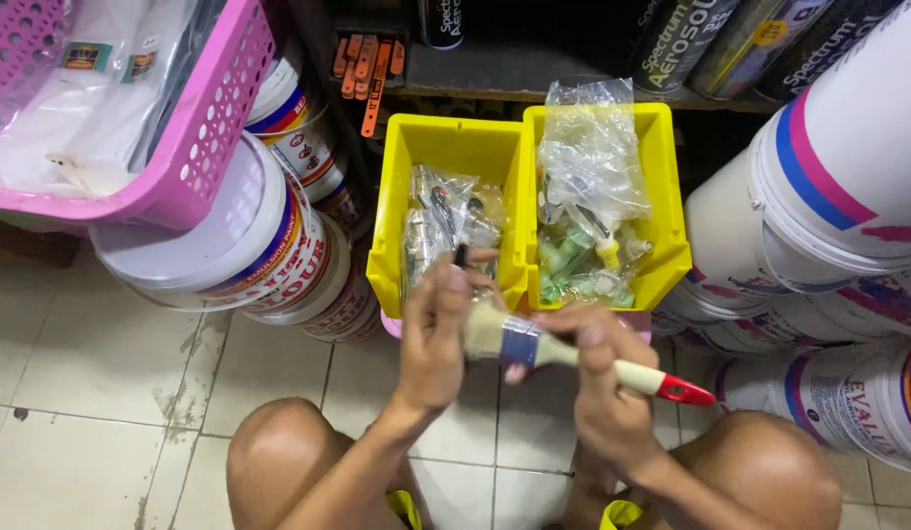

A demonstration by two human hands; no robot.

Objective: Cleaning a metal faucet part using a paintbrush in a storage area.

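Fingers of my right hand are clenched around the pale wooden handle of a paintbrush, which lies crosswise in front of my knees with its red tip pointing right. My left hand is up against the bristle end, its fingers curled over the bristles and pinching a small dark piece I cannot make out.

I am crouched over a floor of pale tiles with dirty grout and some chipped patches. Just beyond my hands sit two yellow bins side by side, touching: the left yellow bin holds clear bags of small metal parts, the right yellow bin a bigger clear bag with green and yellow fittings. White paint buckets are stacked on their sides to the left, and more white buckets to the right. One pink perforated basket rests on the left stack. Behind, a dark shelf carries several spray cans.
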